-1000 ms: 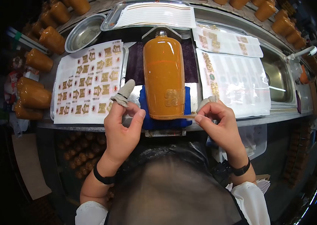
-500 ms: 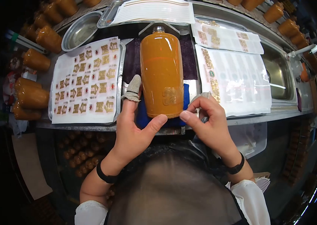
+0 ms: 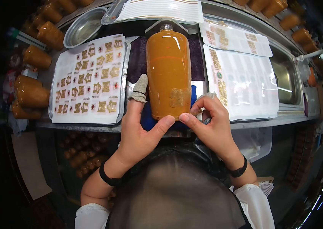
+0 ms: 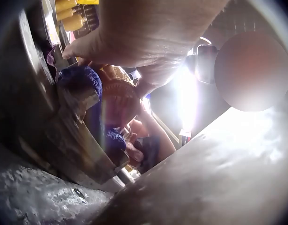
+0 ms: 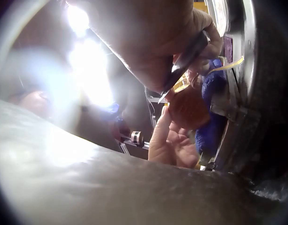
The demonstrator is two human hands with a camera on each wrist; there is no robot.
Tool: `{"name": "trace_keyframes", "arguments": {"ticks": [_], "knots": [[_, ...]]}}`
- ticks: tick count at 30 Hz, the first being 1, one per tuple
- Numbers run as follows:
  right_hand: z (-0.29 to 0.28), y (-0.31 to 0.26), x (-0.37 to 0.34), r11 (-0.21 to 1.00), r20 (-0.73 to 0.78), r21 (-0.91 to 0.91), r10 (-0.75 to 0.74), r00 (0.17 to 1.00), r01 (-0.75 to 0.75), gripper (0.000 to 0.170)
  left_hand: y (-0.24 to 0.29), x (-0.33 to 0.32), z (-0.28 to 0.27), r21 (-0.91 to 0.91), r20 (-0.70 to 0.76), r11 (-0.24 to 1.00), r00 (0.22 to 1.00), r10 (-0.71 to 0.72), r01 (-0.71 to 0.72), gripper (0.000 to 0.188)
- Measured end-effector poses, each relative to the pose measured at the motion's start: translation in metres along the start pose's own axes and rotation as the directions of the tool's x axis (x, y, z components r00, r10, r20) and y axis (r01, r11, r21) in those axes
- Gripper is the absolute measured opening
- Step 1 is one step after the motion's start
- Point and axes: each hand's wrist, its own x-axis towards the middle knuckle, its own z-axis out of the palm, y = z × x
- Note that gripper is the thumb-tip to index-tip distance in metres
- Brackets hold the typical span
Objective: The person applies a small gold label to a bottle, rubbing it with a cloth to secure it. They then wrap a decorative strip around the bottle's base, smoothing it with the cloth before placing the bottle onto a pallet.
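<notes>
**Both thumbs at the near base of an amber bottle**

The amber bottle [image 3: 168, 68] lies on its back, neck far and base near, at the middle of the bench. One second earlier the left hand [image 3: 142, 128] stood apart from it and the right hand [image 3: 218, 128] drew a strip out to the right; now the left index finger, in its cloth cover [image 3: 141, 84], lies along the bottle's left side, and the two thumbs nearly meet at the base. This suggests that the work has passed from stretching the strip to settling it at the base edge. The left hand is spread, thumb and index finger straight; the right is curled, its thumb against the base.

The head view alone shows the neck, the gold emblem [image 3: 177, 98] at near right and the printed sheet [image 3: 64, 72] to the left. The right wrist view adds what the right hand hides from above: a dark tool [image 5: 193, 51] held within the fingers, and the gold strip [image 5: 229, 64] trailing free at one end; whether the fingertips pinch it cannot be told. The left wrist view shows the blue cloth [image 4: 81, 78] padding the support under the base.
</notes>
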Motion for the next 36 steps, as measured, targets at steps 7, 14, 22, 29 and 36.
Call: {"name": "trace_keyframes", "arguments": {"ticks": [7,14,22,29,36], "knots": [[0.004,0.001,0.0,0.998,-0.001,0.049,0.034,0.999,-0.033,0.037,0.002,-0.001,-0.006,0.101,0.06,0.995,0.998,0.016,-0.022,0.087],[0.008,0.002,-0.002,0.998,-0.024,0.059,0.024,0.999,-0.023,0.035,0.02,-0.027,-0.024,0.479,0.179,0.819,0.949,0.26,-0.315,0.069],[0.01,0.001,-0.002,0.994,-0.006,0.104,0.023,1.0,-0.022,0.034,0.019,-0.039,-0.02,0.644,0.204,0.699,0.95,0.236,-0.312,0.047],[0.01,-0.001,-0.002,0.999,-0.014,0.046,0.001,1.0,0.0,0.034,0.009,-0.049,-0.03,0.671,0.186,0.692,0.964,0.191,-0.266,0.059],[0.01,0.001,-0.002,0.999,-0.031,0.02,-0.029,0.999,0.03,0.034,0.009,-0.05,-0.031,0.631,0.134,0.744,0.975,0.175,-0.22,0.053]]}}
